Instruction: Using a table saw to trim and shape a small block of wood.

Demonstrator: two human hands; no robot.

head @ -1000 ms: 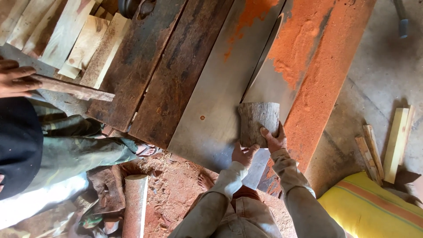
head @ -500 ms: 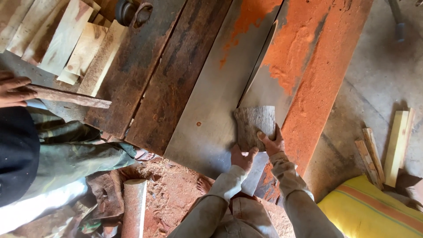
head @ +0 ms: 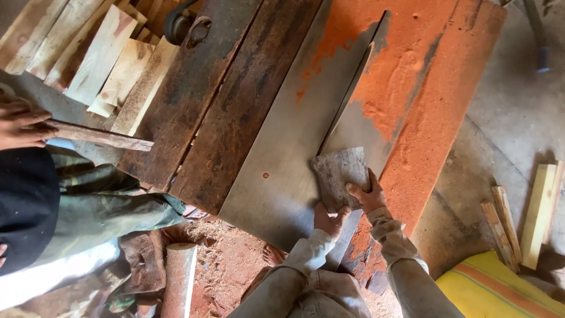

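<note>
A flat, weathered wooden block (head: pixel 340 174) lies on the grey metal saw table (head: pixel 282 171), its far end at the near end of the long blade slot (head: pixel 348 97). My left hand (head: pixel 329 220) grips the block's near edge. My right hand (head: pixel 366 196) holds its right near corner, fingers curled over the top. Both sleeves are dusty and pale.
Orange sawdust (head: pixel 424 100) covers the right side of the table. Dark planks (head: pixel 218 112) lie to the left, with pale offcuts (head: pixel 100 59) beyond. Another person (head: pixel 53 206) stands at left, a hand (head: pixel 20 123) on a thin wood strip (head: pixel 100 136). Wood strips (head: pixel 529 212) lie on the floor.
My hands and the block stay together near the slot's end, with little movement. The other person's hand and strip have shifted slightly in view.
</note>
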